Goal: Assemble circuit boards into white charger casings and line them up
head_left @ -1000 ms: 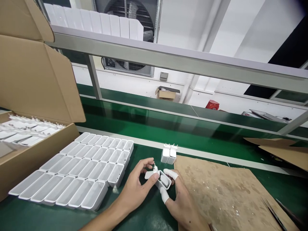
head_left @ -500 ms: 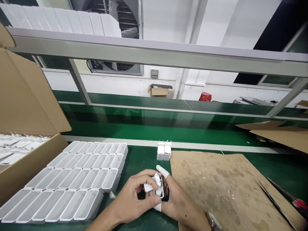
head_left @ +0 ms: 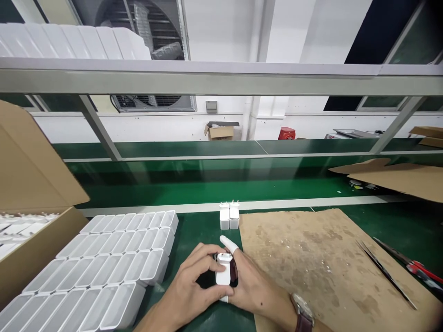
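Both my hands close around one small white plug adapter (head_left: 223,271) sitting in a clear plastic case, low in the middle of the view over the green bench. My left hand (head_left: 195,286) grips it from the left with thumb and fingers. My right hand (head_left: 251,286), with white finger cots and a wristwatch, holds it from the right. Two more white adapters (head_left: 229,216) stand upright just beyond, apart from my hands. A block of empty clear plastic cases (head_left: 114,258) lies to the left.
An open cardboard box (head_left: 38,240) with white parts stands at the far left. A brown cardboard sheet (head_left: 311,258) lies to the right, with long tweezers (head_left: 384,272) and a red-handled tool (head_left: 420,269) at its edge. A green conveyor belt (head_left: 207,184) runs behind.
My hands have drawn together around the adapter and its case, turning it upright. The view has shifted, bringing the tweezers and red-handled tool further into sight.
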### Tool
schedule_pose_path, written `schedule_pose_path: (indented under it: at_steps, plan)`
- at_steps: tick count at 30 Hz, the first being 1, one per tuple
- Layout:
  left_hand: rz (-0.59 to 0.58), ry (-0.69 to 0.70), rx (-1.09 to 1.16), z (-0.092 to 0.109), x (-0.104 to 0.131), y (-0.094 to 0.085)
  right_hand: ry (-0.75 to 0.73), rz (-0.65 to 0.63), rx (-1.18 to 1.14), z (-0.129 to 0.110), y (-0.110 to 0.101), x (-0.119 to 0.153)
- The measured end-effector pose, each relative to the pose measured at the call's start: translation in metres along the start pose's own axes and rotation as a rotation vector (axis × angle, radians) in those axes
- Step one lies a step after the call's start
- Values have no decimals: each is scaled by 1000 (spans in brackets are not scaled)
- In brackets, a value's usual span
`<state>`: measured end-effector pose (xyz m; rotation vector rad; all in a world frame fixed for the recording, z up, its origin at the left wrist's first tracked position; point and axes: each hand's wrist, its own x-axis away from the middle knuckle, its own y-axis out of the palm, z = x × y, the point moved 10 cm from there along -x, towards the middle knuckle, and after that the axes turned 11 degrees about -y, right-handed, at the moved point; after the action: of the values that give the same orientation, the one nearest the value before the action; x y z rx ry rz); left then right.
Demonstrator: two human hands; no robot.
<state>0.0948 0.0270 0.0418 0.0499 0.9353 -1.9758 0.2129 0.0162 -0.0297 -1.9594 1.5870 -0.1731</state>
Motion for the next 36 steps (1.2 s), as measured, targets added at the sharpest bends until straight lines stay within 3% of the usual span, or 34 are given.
schedule_pose_path:
  at_steps: [3,8,11,18,27,29,31,34,36]
  plan:
    - [0,70,-97,7,3,2,-13,2,9,-2,-1,0]
    - [94,69,-194,15,5,3,-44,20,45,-5,-1,-1]
    - [90,41,-232,18,2,4,-41,27,59,-6,-2,-1]
    - [-275,-234,-274,9,-8,4,19,-6,14,-2,-3,-3]
    - [-337,-203,-456,22,-9,9,-56,-38,-4,-8,-6,-5]
    - [-317,-191,-461,21,-22,-3,-89,21,3,-11,-19,-8]
    - [-254,-225,-475,11,-43,-23,-116,187,42,-10,-44,-10]
    - [-176,-318,-499,-17,-77,-47,-114,415,116,0,-78,-9]
    - [-162,-370,-479,-37,-95,-51,-104,433,137,11,-84,-11]
